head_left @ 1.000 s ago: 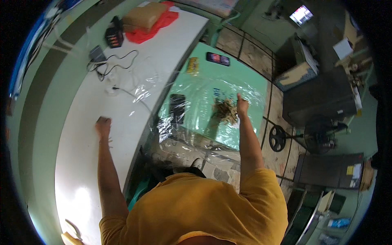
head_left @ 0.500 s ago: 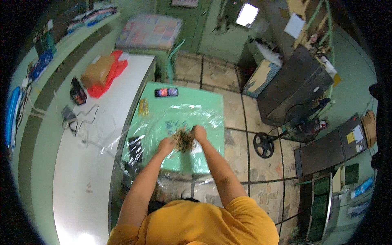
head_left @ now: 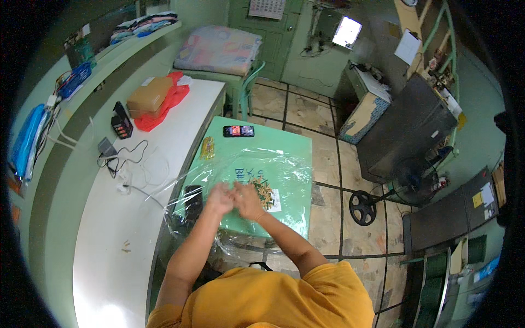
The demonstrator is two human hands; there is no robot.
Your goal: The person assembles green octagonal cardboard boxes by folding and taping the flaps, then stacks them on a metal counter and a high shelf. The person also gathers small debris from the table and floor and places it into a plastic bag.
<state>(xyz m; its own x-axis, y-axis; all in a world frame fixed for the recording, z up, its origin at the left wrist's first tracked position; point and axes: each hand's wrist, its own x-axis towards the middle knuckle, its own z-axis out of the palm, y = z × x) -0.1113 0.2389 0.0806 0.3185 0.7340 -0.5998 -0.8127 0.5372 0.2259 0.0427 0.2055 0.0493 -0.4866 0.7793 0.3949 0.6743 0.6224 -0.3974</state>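
A loose pile of short tan and green stick-like pieces (head_left: 263, 191) lies on a clear plastic sheet (head_left: 290, 164) spread over a green table (head_left: 290, 141). Just left of the pile, my left hand (head_left: 220, 199) and my right hand (head_left: 249, 202) are close together over the sheet. Motion smears the fingers of both, so whether they hold anything is unclear. A small white paper (head_left: 276, 201) with dark marks shows at the pile's right edge. To the left of my left hand is a dark, flat item (head_left: 193, 203) under the plastic.
A phone (head_left: 239, 131) with a lit screen and a yellow packet (head_left: 208, 148) lie toward the table's far side. On the left, a long white counter (head_left: 117, 218) carries a cardboard box (head_left: 149, 94), a red bag (head_left: 164, 109) and cables. A black fan (head_left: 407, 180) stands on the right.
My hands have left the two sides of the pile and come together on its left. The pile now lies more spread out and uncovered. The whole view has shifted slightly.
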